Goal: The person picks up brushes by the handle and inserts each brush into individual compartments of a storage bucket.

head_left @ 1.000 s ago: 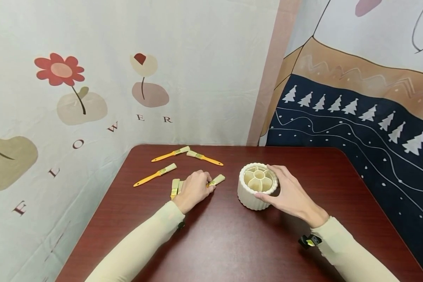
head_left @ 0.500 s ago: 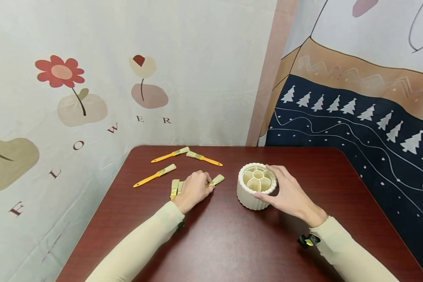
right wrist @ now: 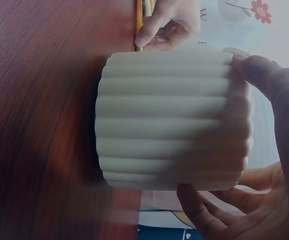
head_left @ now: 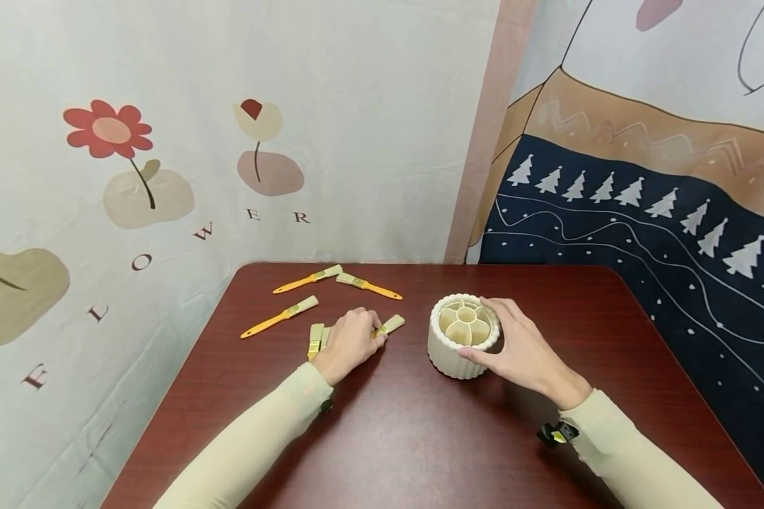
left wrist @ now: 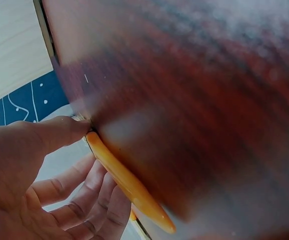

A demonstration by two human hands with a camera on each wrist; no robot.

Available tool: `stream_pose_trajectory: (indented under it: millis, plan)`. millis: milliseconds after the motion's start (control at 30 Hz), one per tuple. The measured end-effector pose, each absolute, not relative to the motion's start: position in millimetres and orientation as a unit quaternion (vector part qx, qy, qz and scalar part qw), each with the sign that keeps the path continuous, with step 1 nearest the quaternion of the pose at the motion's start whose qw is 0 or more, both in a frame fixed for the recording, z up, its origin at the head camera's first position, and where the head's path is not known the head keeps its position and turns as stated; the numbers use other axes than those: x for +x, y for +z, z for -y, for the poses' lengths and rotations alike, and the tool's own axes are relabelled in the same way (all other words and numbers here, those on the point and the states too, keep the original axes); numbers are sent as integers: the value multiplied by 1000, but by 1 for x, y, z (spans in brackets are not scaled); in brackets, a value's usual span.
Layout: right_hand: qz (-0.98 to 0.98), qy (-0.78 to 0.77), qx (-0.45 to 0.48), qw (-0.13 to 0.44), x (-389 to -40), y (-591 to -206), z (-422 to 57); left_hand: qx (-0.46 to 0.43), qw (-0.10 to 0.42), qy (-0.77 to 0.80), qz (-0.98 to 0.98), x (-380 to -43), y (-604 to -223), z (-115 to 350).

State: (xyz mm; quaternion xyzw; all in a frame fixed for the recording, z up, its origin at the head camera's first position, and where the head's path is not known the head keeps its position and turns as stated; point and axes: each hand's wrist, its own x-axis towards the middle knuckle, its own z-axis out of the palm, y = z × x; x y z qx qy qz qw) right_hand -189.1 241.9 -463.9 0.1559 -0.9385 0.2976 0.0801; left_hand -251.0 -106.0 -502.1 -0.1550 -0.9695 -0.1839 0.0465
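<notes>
In the head view, my left hand (head_left: 351,341) pinches a flat paintbrush (head_left: 392,324) low over the table, its pale bristles pointing right. The left wrist view shows its yellow handle (left wrist: 129,182) by the thumb and fingertips. A cream round holder (head_left: 456,359) with ribbed sides and flower-shaped compartments stands upright to the right. Its compartments hold nothing. My right hand (head_left: 531,350) grips it from the right, thumb at the near rim and fingers at the far side; the right wrist view shows the thumb and fingers on opposite sides of its ribbed wall (right wrist: 169,120).
Two more brushes (head_left: 315,341) lie partly hidden by the left hand. Farther back on the brown table (head_left: 382,438) lie a left brush (head_left: 280,316), a back brush (head_left: 309,278) and one slanting right (head_left: 369,285). Printed curtains hang behind the table and along its right side.
</notes>
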Motion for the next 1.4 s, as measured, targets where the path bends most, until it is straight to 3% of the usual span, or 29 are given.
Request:
stream_pose_trajectory:
  millis: [767,1400]
  plan:
    - [936,303,154,91,-190,-468,-241,-150,58,-198,967,-248,-500,107]
    - [936,304,152,90,-188,-466,-241,-152,99,-228,957,-245,-493,105]
